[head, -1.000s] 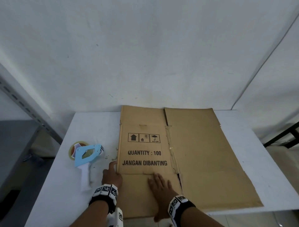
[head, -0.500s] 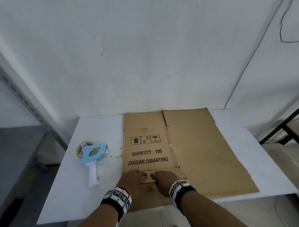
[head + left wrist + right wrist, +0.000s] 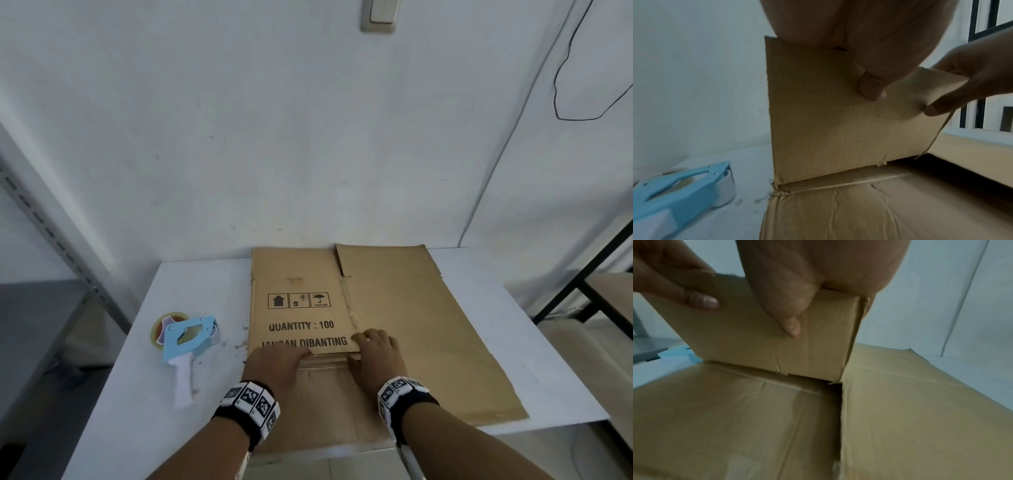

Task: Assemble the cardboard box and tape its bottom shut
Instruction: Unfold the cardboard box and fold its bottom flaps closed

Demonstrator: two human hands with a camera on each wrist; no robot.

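A flattened brown cardboard box (image 3: 411,325) lies on the white table (image 3: 191,274), its printed panel reading "QUANTITY : 100" facing up. Its near left flap (image 3: 838,121) is lifted upright off the layer beneath. My left hand (image 3: 284,358) pinches the flap's top edge, thumb on the near face and fingers over the back. My right hand (image 3: 373,346) pinches the same flap (image 3: 766,337) at its right corner. A blue and white tape dispenser (image 3: 185,342) lies on the table left of the box, apart from both hands.
The white wall (image 3: 308,137) rises just behind the table. A grey slotted metal upright (image 3: 51,236) slants at the left, and a black frame (image 3: 582,284) stands at the right. The box's near edge overhangs the table front. A black cable (image 3: 561,85) hangs on the wall.
Both hands went from lying flat on the near flap to pinching it, and have raised it toward the printed panel. The view has tilted up.
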